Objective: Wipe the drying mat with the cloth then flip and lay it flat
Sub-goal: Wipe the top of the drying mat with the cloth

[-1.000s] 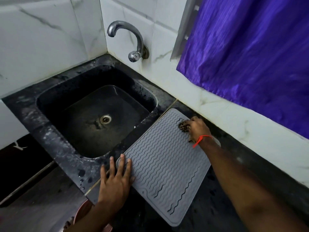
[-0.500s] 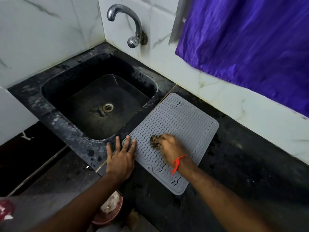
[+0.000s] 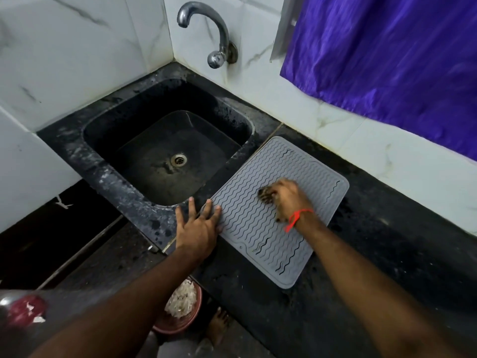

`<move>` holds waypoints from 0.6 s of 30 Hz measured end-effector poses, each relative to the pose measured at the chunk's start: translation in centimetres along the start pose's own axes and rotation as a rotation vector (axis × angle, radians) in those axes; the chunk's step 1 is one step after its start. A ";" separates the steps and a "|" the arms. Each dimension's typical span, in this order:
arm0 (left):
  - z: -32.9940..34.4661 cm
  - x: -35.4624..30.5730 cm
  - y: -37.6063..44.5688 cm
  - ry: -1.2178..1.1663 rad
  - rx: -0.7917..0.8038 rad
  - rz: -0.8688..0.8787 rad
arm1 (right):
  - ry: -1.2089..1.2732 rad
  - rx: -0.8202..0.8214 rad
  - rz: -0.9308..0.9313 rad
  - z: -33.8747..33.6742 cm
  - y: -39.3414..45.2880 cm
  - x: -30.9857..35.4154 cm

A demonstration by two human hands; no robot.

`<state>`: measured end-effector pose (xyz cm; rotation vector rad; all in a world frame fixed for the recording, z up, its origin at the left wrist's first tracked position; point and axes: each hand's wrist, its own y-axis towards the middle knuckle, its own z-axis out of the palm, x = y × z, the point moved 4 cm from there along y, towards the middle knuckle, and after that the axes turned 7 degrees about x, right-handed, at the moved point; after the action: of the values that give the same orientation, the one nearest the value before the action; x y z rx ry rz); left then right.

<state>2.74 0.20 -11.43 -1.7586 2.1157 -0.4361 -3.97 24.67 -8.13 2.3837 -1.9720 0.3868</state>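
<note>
A grey drying mat [image 3: 260, 228] with wavy ridges lies flat on the black counter [image 3: 374, 267], right of the sink. My right hand [image 3: 290, 200] rests on the middle of the mat, closed on a small dark cloth [image 3: 265, 196] that sticks out past my fingers and touches the ridges. A red thread circles that wrist. My left hand [image 3: 198, 226] lies flat, fingers spread, with its fingertips pressing the mat's left edge and its palm on the counter.
A black sink [image 3: 103, 140] with a metal drain sits left of the mat, under a chrome tap [image 3: 214, 37] on the tiled wall. A purple curtain [image 3: 387, 60] hangs at the back right. Below the counter edge stand a reddish bowl [image 3: 178, 324] with pale scraps and a bare foot [image 3: 218, 324].
My right hand with the cloth swept from the mat's far corner toward the near side, then back up to the mat's middle. My left hand stayed on the mat's left edge.
</note>
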 end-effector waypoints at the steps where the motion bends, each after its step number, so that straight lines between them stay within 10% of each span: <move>1: 0.0 0.0 -0.1 -0.005 -0.001 0.005 | 0.001 0.000 0.076 -0.7 1.2 -1.4; 5: 0.0 0.3 -0.3 -0.032 0.009 0.002 | 0.005 0.029 0.201 -1.2 2.8 -1.5; 18: 0.3 0.3 -0.4 -0.048 0.024 -0.004 | 0.135 0.160 -0.261 4.8 -10.5 9.8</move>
<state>3.15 -0.20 -11.58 -1.7427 2.0667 -0.4146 8.68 16.47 -9.37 2.5874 -1.6038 0.6950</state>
